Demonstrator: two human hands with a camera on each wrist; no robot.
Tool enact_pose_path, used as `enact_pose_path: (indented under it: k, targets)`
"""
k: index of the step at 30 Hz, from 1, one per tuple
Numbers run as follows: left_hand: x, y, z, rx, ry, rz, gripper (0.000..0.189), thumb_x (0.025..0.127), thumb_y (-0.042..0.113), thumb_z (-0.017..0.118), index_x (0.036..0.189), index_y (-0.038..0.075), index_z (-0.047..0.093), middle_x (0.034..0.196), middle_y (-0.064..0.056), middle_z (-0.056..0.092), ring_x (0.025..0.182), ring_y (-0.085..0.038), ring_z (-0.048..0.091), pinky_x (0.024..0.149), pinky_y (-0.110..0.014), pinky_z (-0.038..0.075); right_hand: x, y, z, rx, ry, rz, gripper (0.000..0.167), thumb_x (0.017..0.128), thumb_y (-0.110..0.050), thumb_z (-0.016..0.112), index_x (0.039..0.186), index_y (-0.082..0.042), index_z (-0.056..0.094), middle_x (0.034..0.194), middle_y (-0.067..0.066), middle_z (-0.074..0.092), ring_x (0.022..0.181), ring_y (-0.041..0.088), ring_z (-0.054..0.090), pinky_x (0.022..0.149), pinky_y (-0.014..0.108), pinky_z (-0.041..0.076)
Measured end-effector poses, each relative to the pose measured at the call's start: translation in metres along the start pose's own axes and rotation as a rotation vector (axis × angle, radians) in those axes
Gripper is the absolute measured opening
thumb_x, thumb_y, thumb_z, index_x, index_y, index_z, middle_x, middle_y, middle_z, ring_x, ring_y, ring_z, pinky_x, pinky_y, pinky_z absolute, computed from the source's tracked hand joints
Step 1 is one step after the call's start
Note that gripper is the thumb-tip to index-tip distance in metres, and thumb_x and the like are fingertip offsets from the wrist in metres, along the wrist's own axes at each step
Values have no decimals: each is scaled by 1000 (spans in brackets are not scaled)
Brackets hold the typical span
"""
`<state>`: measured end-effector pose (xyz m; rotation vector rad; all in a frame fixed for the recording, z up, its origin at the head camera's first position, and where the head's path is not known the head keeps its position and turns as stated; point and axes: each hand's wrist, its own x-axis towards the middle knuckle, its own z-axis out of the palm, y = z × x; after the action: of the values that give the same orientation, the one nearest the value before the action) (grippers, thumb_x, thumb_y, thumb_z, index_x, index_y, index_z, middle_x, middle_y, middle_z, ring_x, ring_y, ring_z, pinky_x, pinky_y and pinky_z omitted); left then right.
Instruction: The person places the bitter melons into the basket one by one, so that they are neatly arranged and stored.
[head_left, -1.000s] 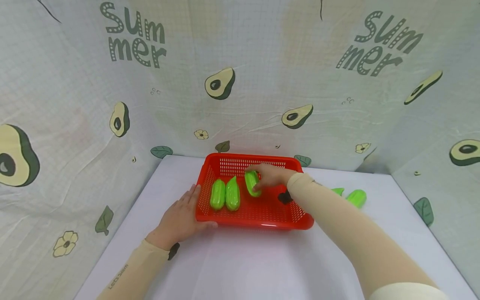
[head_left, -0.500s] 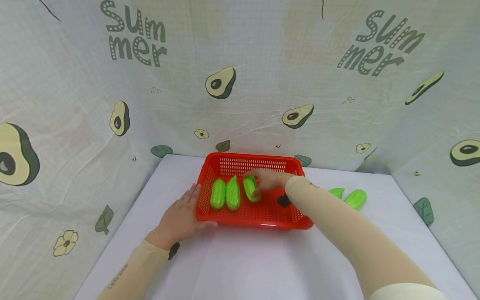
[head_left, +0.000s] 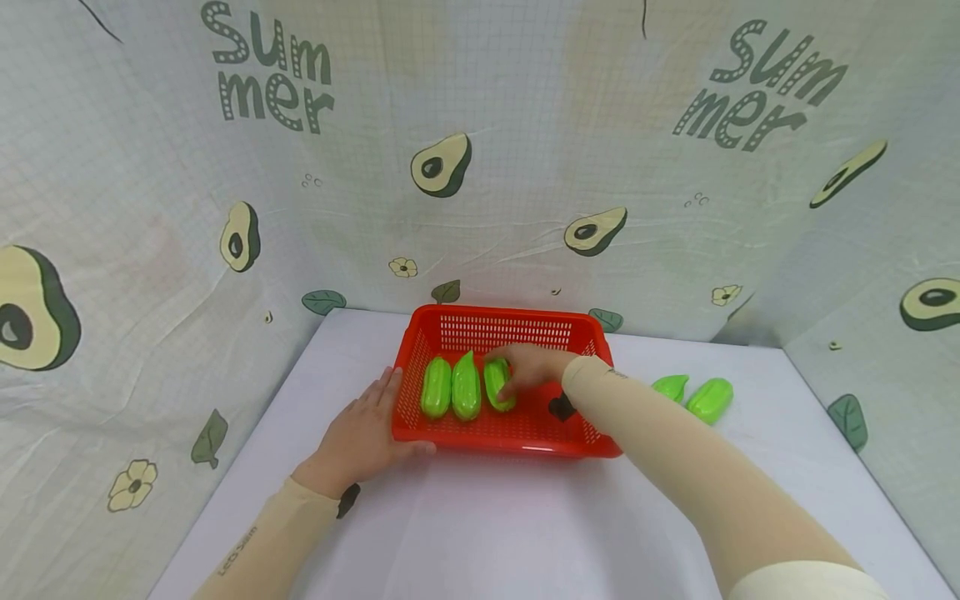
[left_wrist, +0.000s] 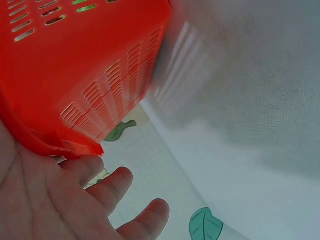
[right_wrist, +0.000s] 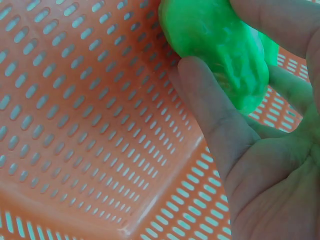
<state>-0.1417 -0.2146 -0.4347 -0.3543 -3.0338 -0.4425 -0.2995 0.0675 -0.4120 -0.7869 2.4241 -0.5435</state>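
My left hand (head_left: 365, 435) rests against the left end of the red basket (head_left: 517, 448), fingers and thumb extended along its rim. In the left wrist view, those fingers (left_wrist: 107, 190) lie below the rim (left_wrist: 35, 142). Inside the basket, my right hand (head_left: 534, 367) holds a shiny green ribbed toy vegetable (head_left: 495, 383), low over the basket floor. The right wrist view shows the thumb and fingers around this toy vegetable (right_wrist: 220, 45). To its left lie two similar toy vegetables, a blunt one (head_left: 437, 388) and one with a pointed tip (head_left: 467, 388), side by side.
On the white table (head_left: 487, 525), right of the basket, lie another pointed green toy (head_left: 671, 387) and a rounded one (head_left: 710, 400), partly behind the right forearm. A cloth backdrop (head_left: 517, 100) printed with avocados encloses the table behind and at both sides.
My right hand has moved slightly left and toward me, lowering the green toy vegetable beside the other two. The left hand and the basket have stayed put.
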Motion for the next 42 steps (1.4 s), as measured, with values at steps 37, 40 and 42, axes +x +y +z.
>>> enact_pose_path:
  k: [37,40,42]
  targets:
    - [0,-1,-1,1,-2,6,129,72,87,56,158,-1,17,161,-21,22,142,-43,31,107,-56,38,7,-3,8,-29,0,-39,75,84,-29,82,149,-13,47,140,5,52,127,24,47,109,45,38]
    - [0,-1,-2,5,-9,1,129,72,88,55,158,-1,16,162,-21,21,142,-42,31,107,-55,38,6,-3,7,-16,-6,-38,75,85,-29,81,149,-12,46,140,6,52,126,23,47,109,44,38]
    - [0,-1,-2,4,-11,-1,130,71,88,55,158,-1,16,162,-20,21,142,-43,31,107,-55,38,5,-4,7,-11,-8,-40,75,86,-29,81,150,-12,45,141,6,51,126,23,47,109,44,38]
